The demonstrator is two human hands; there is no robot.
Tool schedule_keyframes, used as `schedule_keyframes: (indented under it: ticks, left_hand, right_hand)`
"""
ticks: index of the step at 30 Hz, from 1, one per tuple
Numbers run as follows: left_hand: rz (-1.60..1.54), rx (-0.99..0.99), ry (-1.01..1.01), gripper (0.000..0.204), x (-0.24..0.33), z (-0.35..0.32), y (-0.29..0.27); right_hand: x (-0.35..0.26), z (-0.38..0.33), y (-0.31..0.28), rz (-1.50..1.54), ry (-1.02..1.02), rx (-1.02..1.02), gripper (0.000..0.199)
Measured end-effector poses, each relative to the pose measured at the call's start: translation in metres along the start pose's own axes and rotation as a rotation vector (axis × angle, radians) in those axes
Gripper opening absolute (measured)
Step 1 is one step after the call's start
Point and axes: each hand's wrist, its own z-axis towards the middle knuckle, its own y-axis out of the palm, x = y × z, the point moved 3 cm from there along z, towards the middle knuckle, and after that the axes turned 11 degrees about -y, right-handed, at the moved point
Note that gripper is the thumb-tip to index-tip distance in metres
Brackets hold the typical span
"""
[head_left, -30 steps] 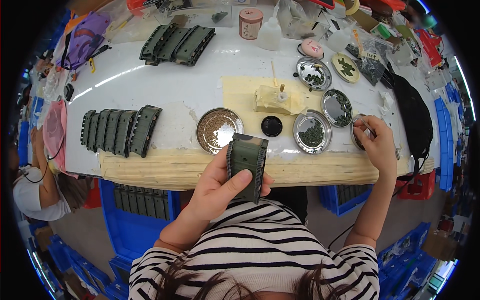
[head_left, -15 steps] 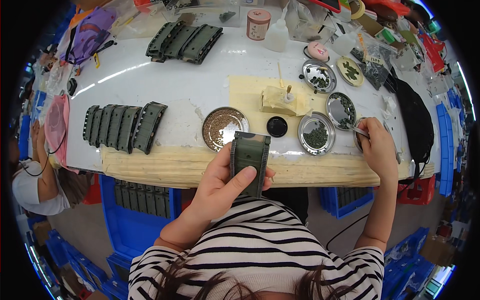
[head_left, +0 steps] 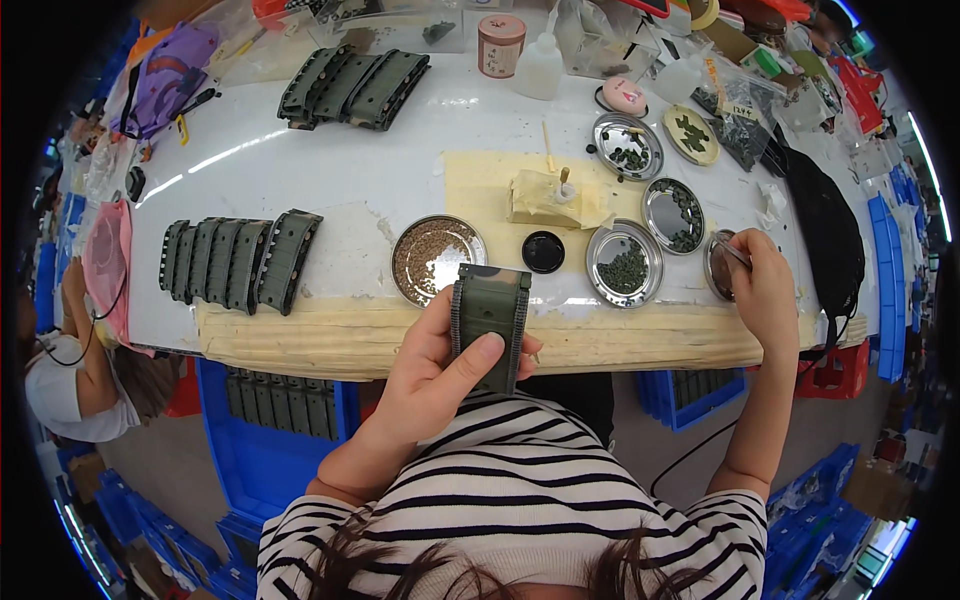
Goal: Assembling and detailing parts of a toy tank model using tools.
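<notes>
My left hand (head_left: 430,375) is closed round a dark green curved panel (head_left: 490,320) with ridged side edges, held upright over the table's front edge. Its thumb presses flat on the panel's face. A small pale tip pokes out by the fingers on the far side, too small to name. Farther right, my right hand (head_left: 765,285) pinches metal tweezers (head_left: 738,254) over a small round dish (head_left: 717,268). The hand hides part of that dish and what it contains.
Similar green panels stand in a row (head_left: 235,260) at left and a stack (head_left: 355,88) behind. Steel dishes of brown grains (head_left: 437,222) and green bits (head_left: 625,302) surround a black round pot (head_left: 543,252) and taped block (head_left: 545,198). A black cloth bag (head_left: 825,235) lies right.
The view has shifted slightly, so the table items sit a little farther left. My right hand has turned, and the tweezers now point more steeply into the small dish. My left hand keeps the panel.
</notes>
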Motion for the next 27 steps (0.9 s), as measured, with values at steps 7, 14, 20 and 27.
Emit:
schedule_keyframes:
  ticks: [7, 14, 20, 27]
  left_hand:
    - [0.002, 0.012, -0.017, 0.039, 0.002, 0.0, 0.001]
    - [0.006, 0.009, 0.002, 0.038, 0.0, 0.001, 0.0]
    - [-0.01, 0.01, -0.022, 0.038, 0.001, 0.0, 0.0]
    - [-0.011, 0.007, -0.007, 0.039, 0.0, 0.0, -0.003]
  right_hand:
    - [0.004, -0.003, -0.028, 0.064, 0.042, -0.175, 0.035]
    - [-0.009, -0.013, -0.023, -0.072, -0.056, -0.114, 0.076]
    - [-0.007, -0.01, -0.02, -0.097, -0.059, -0.048, 0.071]
    - [-0.024, -0.007, -0.043, -0.255, -0.015, -0.129, 0.07]
